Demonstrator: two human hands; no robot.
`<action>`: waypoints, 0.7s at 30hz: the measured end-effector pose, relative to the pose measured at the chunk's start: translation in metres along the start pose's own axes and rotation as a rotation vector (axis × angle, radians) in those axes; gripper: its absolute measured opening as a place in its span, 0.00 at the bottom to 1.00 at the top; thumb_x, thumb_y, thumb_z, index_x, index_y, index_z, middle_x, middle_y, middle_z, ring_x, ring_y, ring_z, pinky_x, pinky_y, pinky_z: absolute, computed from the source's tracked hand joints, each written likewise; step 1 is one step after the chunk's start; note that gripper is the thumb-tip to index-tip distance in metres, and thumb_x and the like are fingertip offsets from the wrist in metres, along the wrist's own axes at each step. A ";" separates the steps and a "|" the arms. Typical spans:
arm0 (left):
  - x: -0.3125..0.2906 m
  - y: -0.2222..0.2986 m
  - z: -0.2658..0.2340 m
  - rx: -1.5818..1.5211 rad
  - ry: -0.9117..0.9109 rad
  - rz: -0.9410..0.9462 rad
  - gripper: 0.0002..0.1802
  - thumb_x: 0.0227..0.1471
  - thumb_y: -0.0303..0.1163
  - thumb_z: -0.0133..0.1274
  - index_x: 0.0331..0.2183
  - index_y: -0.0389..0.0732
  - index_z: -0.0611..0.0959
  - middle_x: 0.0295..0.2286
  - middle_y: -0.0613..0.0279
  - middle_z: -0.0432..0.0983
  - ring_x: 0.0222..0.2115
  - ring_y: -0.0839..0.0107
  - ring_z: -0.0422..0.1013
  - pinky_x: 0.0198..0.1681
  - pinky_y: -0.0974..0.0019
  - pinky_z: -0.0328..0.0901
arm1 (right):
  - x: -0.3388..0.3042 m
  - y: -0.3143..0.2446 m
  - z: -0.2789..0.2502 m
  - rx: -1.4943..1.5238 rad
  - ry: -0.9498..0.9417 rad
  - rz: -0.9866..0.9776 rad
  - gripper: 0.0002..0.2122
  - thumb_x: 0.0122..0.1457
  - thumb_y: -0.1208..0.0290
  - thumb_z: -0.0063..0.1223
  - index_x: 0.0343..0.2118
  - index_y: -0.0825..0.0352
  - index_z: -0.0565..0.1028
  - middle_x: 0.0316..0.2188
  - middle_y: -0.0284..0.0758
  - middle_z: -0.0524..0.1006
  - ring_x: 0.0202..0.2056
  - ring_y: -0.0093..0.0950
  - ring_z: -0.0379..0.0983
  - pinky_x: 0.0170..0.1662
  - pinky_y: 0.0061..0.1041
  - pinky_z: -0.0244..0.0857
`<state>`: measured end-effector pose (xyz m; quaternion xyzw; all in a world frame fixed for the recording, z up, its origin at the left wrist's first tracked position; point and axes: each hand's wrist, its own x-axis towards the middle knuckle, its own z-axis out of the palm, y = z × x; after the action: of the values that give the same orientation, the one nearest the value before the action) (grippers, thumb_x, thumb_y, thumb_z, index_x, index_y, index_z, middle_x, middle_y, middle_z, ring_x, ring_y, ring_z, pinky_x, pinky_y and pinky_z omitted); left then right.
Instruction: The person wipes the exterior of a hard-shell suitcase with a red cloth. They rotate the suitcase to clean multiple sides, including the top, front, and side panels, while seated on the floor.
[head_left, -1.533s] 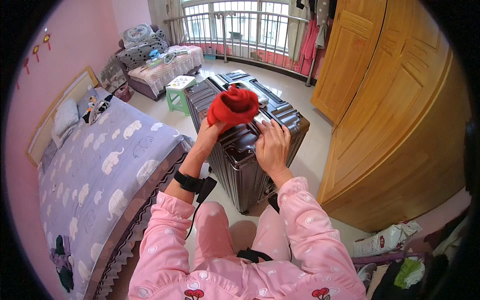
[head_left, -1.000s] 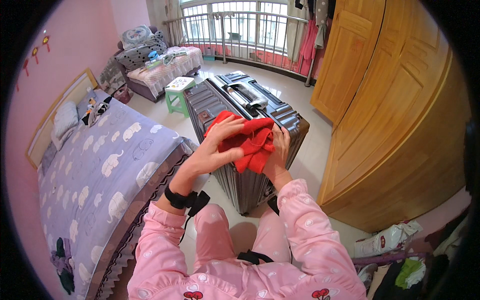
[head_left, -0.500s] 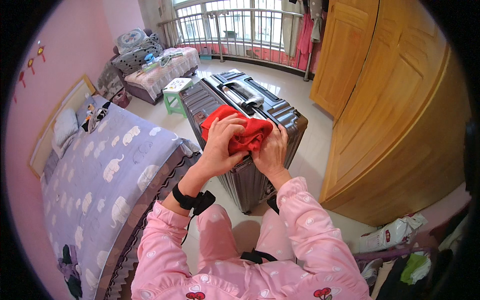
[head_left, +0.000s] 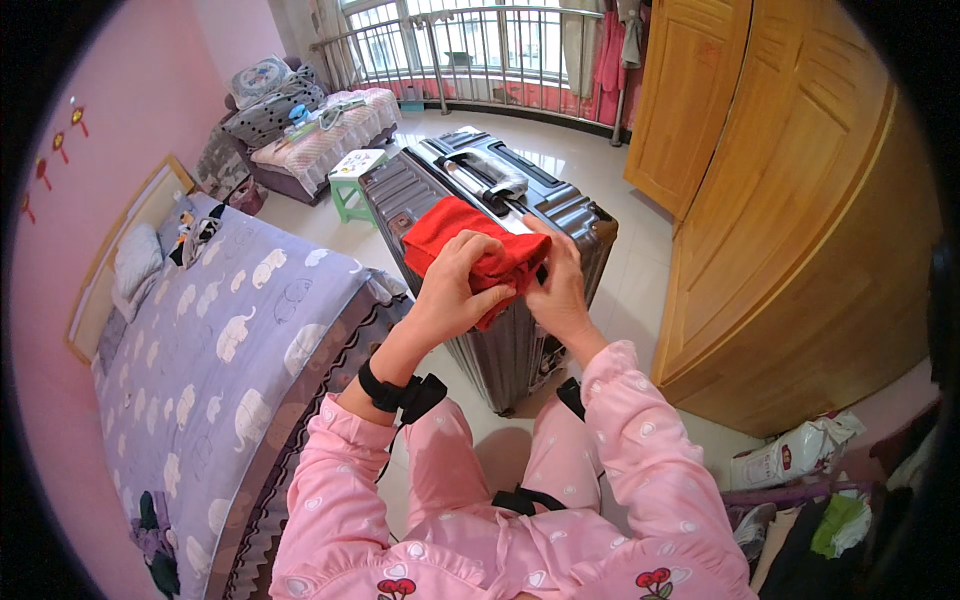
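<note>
A dark grey ribbed suitcase [head_left: 590,215] stands upright in front of me, with a handle [head_left: 490,178] partly wrapped in clear plastic on its top. Over its near top edge lies a bunched red cloth [head_left: 450,225]. My left hand [head_left: 455,285] is curled on the cloth, thumb and fingers gripping its folds. At the cloth's right end, my right hand [head_left: 562,285] is bent beside the suitcase edge, its thumb against the fabric. The right fingertips are partly hidden behind the cloth and the edge.
To the left is a bed [head_left: 250,330] with an elephant-print sheet. A green-legged stool [head_left: 352,178] stands behind the suitcase, near a small sofa [head_left: 330,135]. A wooden wardrobe [head_left: 780,230] rises on the right. Bags and clothes [head_left: 800,500] lie at lower right.
The right hand has drawn slightly right and its fingers have lifted more upright. The cloth's left part lies flatter, and its near fold hangs lower. My view has shifted slightly.
</note>
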<state>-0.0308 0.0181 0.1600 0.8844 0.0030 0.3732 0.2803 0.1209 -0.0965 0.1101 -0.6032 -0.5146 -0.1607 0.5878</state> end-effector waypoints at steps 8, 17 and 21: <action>-0.005 0.004 -0.002 0.030 -0.147 0.038 0.14 0.43 0.24 0.66 0.29 0.38 0.75 0.41 0.54 0.73 0.44 0.54 0.71 0.49 0.59 0.66 | -0.007 -0.003 -0.043 0.328 -0.169 0.064 0.10 0.55 0.85 0.45 0.36 0.69 0.78 0.41 0.39 0.81 0.43 0.30 0.77 0.48 0.27 0.68; -0.004 -0.036 -0.017 0.031 0.128 -0.120 0.16 0.62 0.36 0.53 0.47 0.37 0.82 0.51 0.48 0.75 0.54 0.52 0.70 0.60 0.54 0.61 | 0.036 -0.049 -0.022 -0.170 -0.305 -0.306 0.20 0.60 0.60 0.56 0.53 0.63 0.76 0.56 0.44 0.74 0.58 0.44 0.69 0.64 0.44 0.58; -0.004 -0.060 -0.014 0.252 -0.024 -0.140 0.29 0.62 0.46 0.52 0.58 0.38 0.77 0.60 0.44 0.69 0.63 0.48 0.61 0.67 0.48 0.51 | 0.041 -0.046 0.003 -0.402 -0.611 -0.157 0.37 0.58 0.43 0.58 0.66 0.59 0.65 0.67 0.48 0.62 0.69 0.47 0.56 0.70 0.54 0.46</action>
<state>-0.0308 0.0746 0.1350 0.9146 0.1081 0.3387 0.1926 0.0998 -0.0861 0.1667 -0.6853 -0.6692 -0.1159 0.2630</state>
